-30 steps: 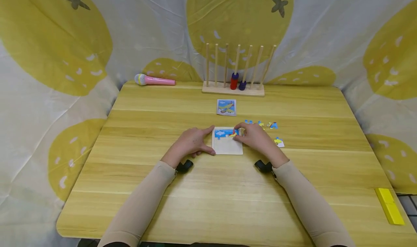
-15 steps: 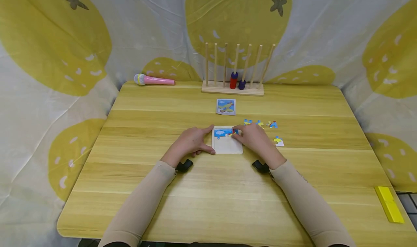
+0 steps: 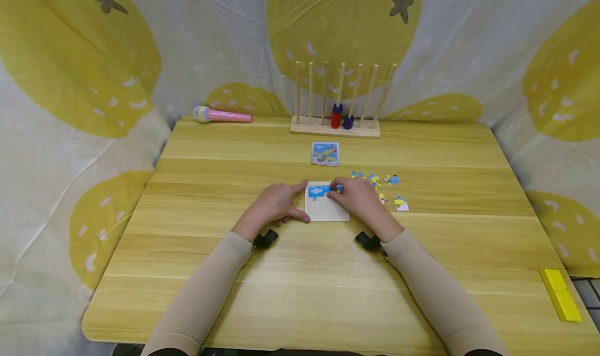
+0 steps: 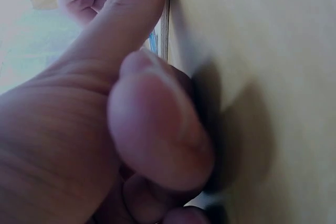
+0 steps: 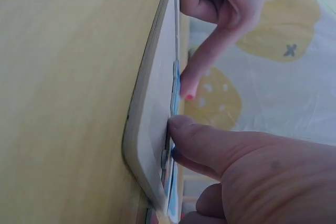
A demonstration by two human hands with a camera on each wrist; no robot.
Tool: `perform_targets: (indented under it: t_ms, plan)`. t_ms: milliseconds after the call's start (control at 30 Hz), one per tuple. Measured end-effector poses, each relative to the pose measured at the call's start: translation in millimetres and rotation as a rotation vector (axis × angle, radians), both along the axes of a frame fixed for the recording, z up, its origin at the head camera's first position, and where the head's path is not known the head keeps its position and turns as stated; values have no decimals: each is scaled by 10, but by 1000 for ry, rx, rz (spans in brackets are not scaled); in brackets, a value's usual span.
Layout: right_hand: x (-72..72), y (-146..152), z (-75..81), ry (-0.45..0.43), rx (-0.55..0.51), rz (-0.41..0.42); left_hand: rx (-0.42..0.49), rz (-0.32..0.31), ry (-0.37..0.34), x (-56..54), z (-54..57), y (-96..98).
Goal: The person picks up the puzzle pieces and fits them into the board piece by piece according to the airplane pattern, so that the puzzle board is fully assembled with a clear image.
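Observation:
A square wooden puzzle board (image 3: 328,210) lies mid-table, with blue sky pieces (image 3: 319,190) along its far side and bare wood on the near side. My left hand (image 3: 277,202) rests at the board's left edge, index finger and thumb stretched apart at its two left corners. Over the top row my right hand (image 3: 360,195) pinches a puzzle piece, mostly hidden by thumb and index finger. In the right wrist view, that thumb (image 5: 191,132) sits low against the blue pieces. Several loose puzzle pieces (image 3: 400,204) lie right of the board.
A picture card (image 3: 325,154) of a yellow airplane lies beyond the board. Farther back stands a wooden peg rack (image 3: 335,129) with red and purple beads. A pink toy microphone (image 3: 229,116) lies back left; yellow blocks (image 3: 560,295) sit at the right edge.
My right hand has slid a little left along the top row, covering the red and yellow part and uncovering another loose piece on the right. My left hand has stayed put.

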State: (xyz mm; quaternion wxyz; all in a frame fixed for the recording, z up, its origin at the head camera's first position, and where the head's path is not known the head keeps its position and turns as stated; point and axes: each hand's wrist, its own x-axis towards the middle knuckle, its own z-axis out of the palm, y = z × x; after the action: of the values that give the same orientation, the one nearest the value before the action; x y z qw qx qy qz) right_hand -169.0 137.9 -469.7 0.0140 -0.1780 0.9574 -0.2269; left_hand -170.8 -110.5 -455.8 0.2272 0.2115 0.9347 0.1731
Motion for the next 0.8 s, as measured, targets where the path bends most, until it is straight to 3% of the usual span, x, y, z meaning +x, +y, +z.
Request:
perform_targets:
  t_ms: [367, 633, 800]
  plan:
    - [19, -172, -34, 17, -5, 29, 8, 0, 20, 8, -9, -3]
    - [-30, -253, -47, -11, 4, -23, 5, -3, 22, 6, 8, 6]
    - [-43, -231, -21, -34, -45, -32, -7, -6, 36, 9, 6, -1]
